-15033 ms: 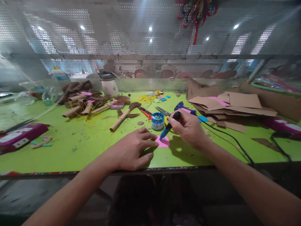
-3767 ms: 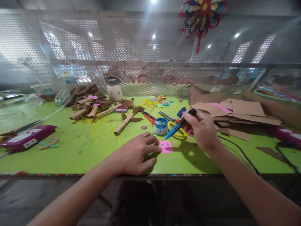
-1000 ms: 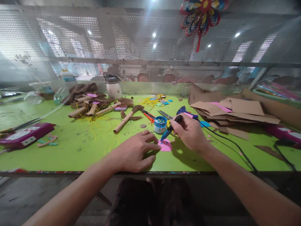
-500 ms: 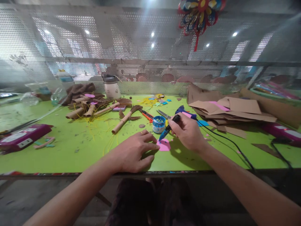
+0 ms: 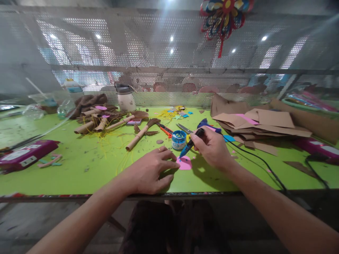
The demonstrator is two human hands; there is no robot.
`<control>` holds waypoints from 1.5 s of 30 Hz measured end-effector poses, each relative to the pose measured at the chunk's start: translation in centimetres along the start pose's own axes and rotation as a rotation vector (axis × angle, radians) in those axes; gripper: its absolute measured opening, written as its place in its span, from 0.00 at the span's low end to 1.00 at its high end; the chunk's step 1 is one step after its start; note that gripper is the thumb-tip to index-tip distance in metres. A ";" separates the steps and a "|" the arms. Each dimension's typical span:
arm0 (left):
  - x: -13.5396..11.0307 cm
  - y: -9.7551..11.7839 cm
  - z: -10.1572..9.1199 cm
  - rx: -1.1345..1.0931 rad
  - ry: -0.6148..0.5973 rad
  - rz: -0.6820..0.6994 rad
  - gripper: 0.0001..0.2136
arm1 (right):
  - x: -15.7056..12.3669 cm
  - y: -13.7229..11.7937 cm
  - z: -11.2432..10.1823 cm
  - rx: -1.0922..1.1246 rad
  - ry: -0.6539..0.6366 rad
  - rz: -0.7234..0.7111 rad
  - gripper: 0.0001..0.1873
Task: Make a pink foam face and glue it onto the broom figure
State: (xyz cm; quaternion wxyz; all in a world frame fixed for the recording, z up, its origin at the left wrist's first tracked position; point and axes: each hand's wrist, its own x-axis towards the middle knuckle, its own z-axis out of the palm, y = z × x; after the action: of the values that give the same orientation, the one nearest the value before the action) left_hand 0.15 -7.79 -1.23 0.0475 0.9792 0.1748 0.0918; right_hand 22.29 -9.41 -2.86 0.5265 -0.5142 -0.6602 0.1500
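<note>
My right hand is closed round a blue-and-black marker, tilted with its blue tip down at a small pink paper piece. Dark blue marks show on the paper. Palm down on the green table, my left hand has its fingers apart, and its fingertips touch the paper's left edge. Just behind the paper stands an open jar with a blue rim. Scissors and an orange cutter lie behind the jar.
Brown paper rolls with yellow strings lie at the left, near a lidded bottle. Stacked brown paper fills the right back. A black cable runs beside my right forearm. A purple power strip sits far left.
My right hand and the marker have shifted very slightly to the right, the tip staying by the pink paper. My left hand has not visibly moved.
</note>
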 end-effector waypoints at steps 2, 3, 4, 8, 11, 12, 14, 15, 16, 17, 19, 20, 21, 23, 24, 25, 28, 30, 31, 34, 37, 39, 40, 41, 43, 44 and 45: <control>0.0 0.0 0.0 0.001 0.001 0.004 0.12 | 0.0 0.0 0.0 0.001 -0.003 0.002 0.15; 0.0 0.0 0.0 0.003 0.001 0.005 0.12 | 0.0 0.0 0.1 -0.001 -0.003 0.001 0.15; 0.0 0.0 0.0 0.004 0.000 0.004 0.12 | 0.0 0.0 0.1 -0.004 -0.004 -0.001 0.15; 0.0 -0.1 0.1 0.001 -0.009 -0.006 0.13 | 0.0 -0.1 0.0 -0.015 -0.010 -0.013 0.15; 0.0 0.0 0.1 -0.005 -0.002 -0.010 0.15 | 0.0 -0.2 0.0 -0.038 -0.004 -0.011 0.15; 0.0 0.0 0.1 -0.008 0.001 -0.010 0.15 | 0.0 -0.2 0.0 -0.044 0.002 -0.008 0.15; 0.0 0.0 0.1 -0.013 0.007 -0.010 0.14 | 0.0 -0.2 -0.1 -0.055 0.015 -0.004 0.15; 0.0 0.0 0.1 -0.014 0.009 -0.009 0.13 | 0.0 -0.1 -0.1 -0.058 0.023 -0.003 0.15; 0.0 -0.1 0.1 -0.014 0.010 -0.009 0.13 | 0.0 -0.1 -0.1 -0.060 0.033 -0.005 0.16; 0.0 -0.1 0.2 -0.013 0.008 -0.008 0.13 | 0.0 0.0 -0.1 -0.059 0.043 -0.006 0.16; 0.0 -0.1 0.2 -0.010 0.000 -0.009 0.14 | 0.0 0.2 0.0 -0.048 0.063 -0.009 0.17; 0.0 -0.1 0.2 -0.010 -0.004 -0.010 0.14 | 0.0 0.3 0.0 -0.043 0.072 -0.010 0.17; 0.0 -0.1 0.2 -0.009 -0.006 -0.011 0.14 | 0.0 0.4 0.0 -0.039 0.076 -0.009 0.17; 0.0 -0.1 0.1 -0.009 -0.006 -0.012 0.13 | 0.0 0.4 0.0 -0.042 0.082 -0.007 0.17; 0.0 -0.1 0.1 -0.009 -0.005 -0.012 0.13 | 0.0 0.4 0.0 -0.045 0.082 -0.005 0.17; 0.0 -0.1 0.1 -0.009 -0.005 -0.012 0.13 | 0.0 0.4 0.1 -0.049 0.081 -0.003 0.17; 0.0 0.0 0.1 -0.011 -0.009 -0.013 0.14 | 0.0 0.2 0.1 -0.061 0.068 0.002 0.17; 0.0 0.0 0.1 -0.010 -0.012 -0.014 0.14 | 0.0 0.1 0.1 -0.062 0.053 0.004 0.18; 0.0 0.0 0.1 -0.009 -0.014 -0.014 0.14 | 0.0 0.0 0.1 -0.060 0.046 0.005 0.18; 0.0 -0.1 0.1 -0.006 -0.013 -0.014 0.14 | 0.1 -0.1 0.0 -0.059 0.039 0.006 0.18; 0.0 -0.1 0.1 -0.006 -0.004 -0.011 0.14 | 0.1 -0.2 0.0 -0.089 0.053 0.002 0.18; 0.0 -0.1 0.1 -0.006 -0.003 -0.007 0.14 | 0.1 -0.2 -0.1 -0.111 0.061 -0.001 0.17; 0.0 -0.1 0.1 -0.006 -0.004 -0.007 0.14 | 0.1 -0.2 -0.1 -0.119 0.066 -0.003 0.17; -0.1 -0.1 0.1 -0.006 -0.006 -0.008 0.14 | 0.0 -0.1 -0.1 -0.125 0.071 -0.004 0.17; 0.0 0.0 0.1 -0.005 -0.011 -0.011 0.13 | 0.0 -0.1 -0.2 -0.125 0.077 -0.004 0.18; 0.0 0.0 0.1 -0.005 -0.013 -0.013 0.13 | 0.0 -0.1 -0.2 -0.117 0.079 -0.003 0.18; 0.0 0.0 0.1 -0.004 -0.016 -0.015 0.13 | 0.0 -0.1 -0.2 -0.104 0.078 0.000 0.18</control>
State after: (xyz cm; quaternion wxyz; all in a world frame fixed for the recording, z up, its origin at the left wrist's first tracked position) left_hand 0.14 -7.81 -1.33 0.0517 0.9785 0.1813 0.0839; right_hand 22.37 -9.50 -2.70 0.5243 -0.5464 -0.6461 0.0954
